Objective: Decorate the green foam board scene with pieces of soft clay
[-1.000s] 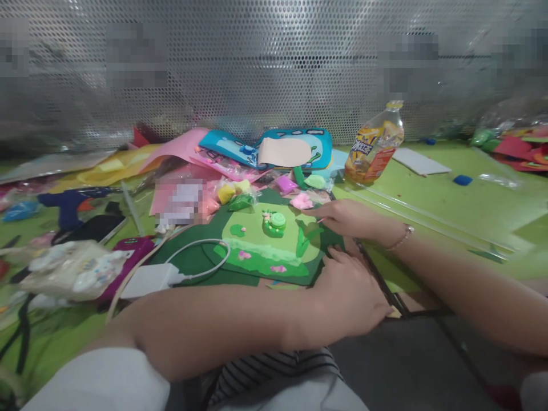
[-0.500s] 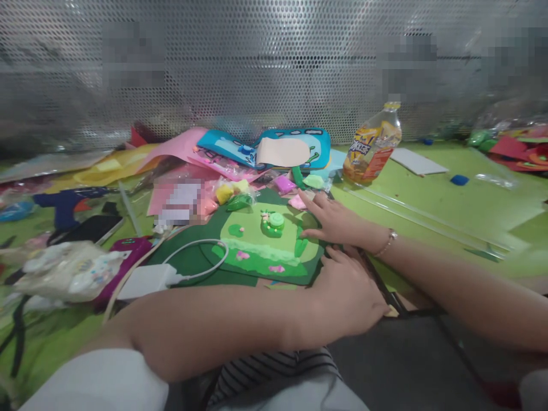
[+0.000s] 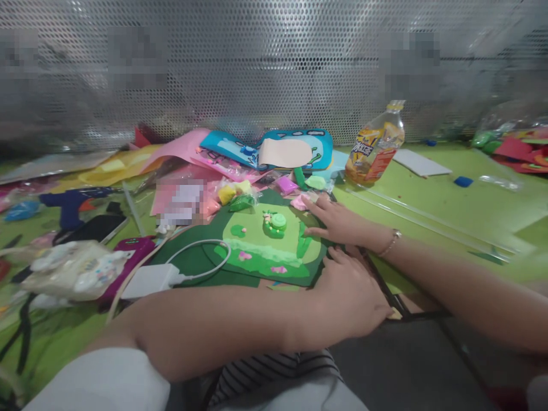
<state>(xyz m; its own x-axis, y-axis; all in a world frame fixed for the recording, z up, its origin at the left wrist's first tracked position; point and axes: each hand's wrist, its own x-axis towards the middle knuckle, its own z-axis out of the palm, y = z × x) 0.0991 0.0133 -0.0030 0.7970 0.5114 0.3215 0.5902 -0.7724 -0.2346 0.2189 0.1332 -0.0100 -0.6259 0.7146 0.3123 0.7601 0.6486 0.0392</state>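
Note:
In front of me lies a dark green foam sheet (image 3: 188, 242) with a lighter green clay scene (image 3: 257, 228) on it. A green clay snail (image 3: 277, 224) sits near its middle, with pink clay flowers (image 3: 279, 269) along the lower strip. My right hand (image 3: 346, 224) rests flat with fingers apart at the scene's right edge, fingertips close to a lump of pink clay (image 3: 299, 201). My left hand (image 3: 349, 294) reaches across below it, palm down and fingers spread, over the sheet's lower right corner and the table edge. Neither hand holds anything visible.
A plastic bottle (image 3: 375, 149) stands behind my right hand, with thin clear rods (image 3: 440, 225) in front. At left are a white charger (image 3: 149, 279), a phone (image 3: 96, 227), a pouch (image 3: 75, 269) and a blue glue gun (image 3: 71, 206). Bagged clay (image 3: 242, 202) and foam sheets lie behind.
The view has shifted slightly, so everything sits a little further right. Both hands keep nearly the same pose on the sheet.

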